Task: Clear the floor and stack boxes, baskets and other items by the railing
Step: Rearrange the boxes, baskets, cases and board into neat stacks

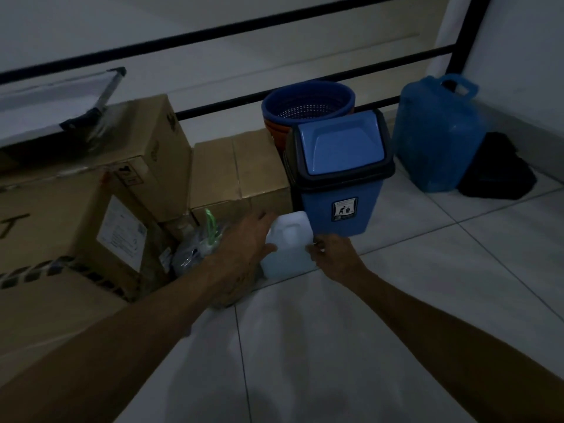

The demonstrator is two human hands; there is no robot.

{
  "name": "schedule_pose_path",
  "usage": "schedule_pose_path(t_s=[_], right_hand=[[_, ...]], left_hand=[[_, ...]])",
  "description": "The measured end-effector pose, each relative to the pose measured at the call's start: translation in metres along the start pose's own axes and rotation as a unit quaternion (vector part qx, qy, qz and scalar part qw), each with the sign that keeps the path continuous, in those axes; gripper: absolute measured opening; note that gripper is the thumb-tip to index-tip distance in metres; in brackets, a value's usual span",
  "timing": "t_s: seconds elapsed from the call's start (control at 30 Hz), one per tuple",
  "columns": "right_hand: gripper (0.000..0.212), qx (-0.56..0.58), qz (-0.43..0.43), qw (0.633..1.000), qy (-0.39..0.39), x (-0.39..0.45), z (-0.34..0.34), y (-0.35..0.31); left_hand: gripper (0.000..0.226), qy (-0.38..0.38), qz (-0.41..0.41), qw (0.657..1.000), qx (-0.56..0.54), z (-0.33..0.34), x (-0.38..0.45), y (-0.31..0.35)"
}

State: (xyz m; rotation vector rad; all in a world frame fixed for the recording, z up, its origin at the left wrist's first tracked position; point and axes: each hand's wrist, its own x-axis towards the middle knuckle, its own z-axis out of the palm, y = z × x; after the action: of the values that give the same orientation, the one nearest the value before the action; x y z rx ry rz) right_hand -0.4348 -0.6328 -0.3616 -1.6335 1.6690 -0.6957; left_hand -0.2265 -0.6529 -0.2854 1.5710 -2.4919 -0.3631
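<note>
Jug (288, 248), frame centre, beside bin (340, 184): left hand (244, 251) and right hand (331, 251) clasp its sides. Likely placing it; next, release and withdraw.

Both hands held small white jerrycan (288, 244) on tiled floor (396, 300): left hand (244, 248) on its left side, right hand (331, 250) on its right. Blue swing-lid bin (340, 175) just behind; cardboard boxes (122, 178) left, along black railing (244, 53).
</note>
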Motion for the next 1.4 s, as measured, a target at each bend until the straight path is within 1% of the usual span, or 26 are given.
schedule_pose_path(t_s=[0.1,0.23,0.33,0.43,0.5,0.53,0.57,0.6,0.67,0.7,0.77,0.83,0.93,1.03,1.13,1.23,1.3,1.4], right_hand=[[0.032,-0.023,0.022,0.999,-0.005,0.009,0.007,-0.001],[0.037,-0.051,0.035,0.998,-0.012,0.016,0.007,-0.004],[0.04,-0.081,0.029,0.996,-0.033,0.016,0.002,-0.01],[0.044,-0.091,0.036,0.993,-0.059,0.011,-0.003,-0.014],[0.047,-0.094,0.037,0.991,-0.085,0.004,-0.009,-0.016],[0.047,-0.087,0.032,0.991,-0.097,0.0,-0.014,-0.016],[0.046,-0.076,0.027,0.991,-0.106,-0.005,-0.02,-0.016],[0.043,-0.065,0.021,0.992,-0.108,-0.01,-0.028,-0.015],[0.034,-0.044,0.022,0.994,-0.099,-0.021,-0.049,-0.015],[0.03,-0.026,0.028,0.995,-0.089,-0.028,-0.062,-0.014],[0.023,-0.005,0.042,0.997,-0.061,-0.039,-0.093,-0.011],[0.018,-0.009,0.065,0.998,-0.019,-0.05,-0.128,-0.008],[0.021,-0.029,0.1,0.993,0.055,-0.066,-0.184,-0.005],[0.024,-0.078,0.108,0.983,0.125,-0.082,-0.235,-0.008],[0.022,-0.115,0.121,0.976,0.143,-0.092,-0.279,-0.019],[0.022,-0.17,0.121,0.961,0.179,-0.085,-0.321,-0.031],[0.022,-0.178,0.124,0.956,0.195,-0.069,-0.345,-0.037],[0.025,-0.161,0.14,0.958,0.193,-0.029,-0.374,-0.046]], left_hand=[[0.071,-0.003,-0.007,1.0,-0.002,-0.005,0.002,-0.005],[0.069,0.021,-0.002,1.0,-0.019,-0.005,0.003,-0.007],[0.067,0.015,-0.003,1.0,-0.013,-0.006,0.004,-0.007],[0.067,0.009,-0.01,1.0,0.021,-0.009,0.003,-0.003],[0.075,0.008,0.012,0.998,0.059,-0.01,0.003,0.005],[0.077,-0.009,0.011,0.997,0.079,-0.013,0.003,0.008],[0.077,-0.036,-0.012,0.996,0.087,-0.018,0.004,0.012],[0.073,-0.044,-0.031,0.994,0.096,-0.022,0.006,0.014],[0.063,-0.02,-0.034,0.992,0.117,-0.033,0.013,0.025],[0.057,-0.009,-0.02,0.993,0.116,-0.04,0.017,0.037],[0.043,-0.005,0.025,0.997,0.079,-0.055,0.026,0.072],[0.032,-0.01,0.078,0.997,0.013,-0.072,0.034,0.115],[0.027,-0.027,0.145,0.987,-0.066,-0.088,0.054,0.171],[0.025,-0.032,0.162,0.975,-0.15,-0.094,0.082,0.207],[0.026,-0.047,0.153,0.966,-0.205,-0.099,0.106,0.231],[0.027,-0.079,0.118,0.957,-0.251,-0.104,0.129,0.248],[0.028,-0.099,0.082,0.947,-0.295,-0.109,0.144,0.259],[0.028,-0.123,0.007,0.92,-0.372,-0.117,0.166,0.273]])
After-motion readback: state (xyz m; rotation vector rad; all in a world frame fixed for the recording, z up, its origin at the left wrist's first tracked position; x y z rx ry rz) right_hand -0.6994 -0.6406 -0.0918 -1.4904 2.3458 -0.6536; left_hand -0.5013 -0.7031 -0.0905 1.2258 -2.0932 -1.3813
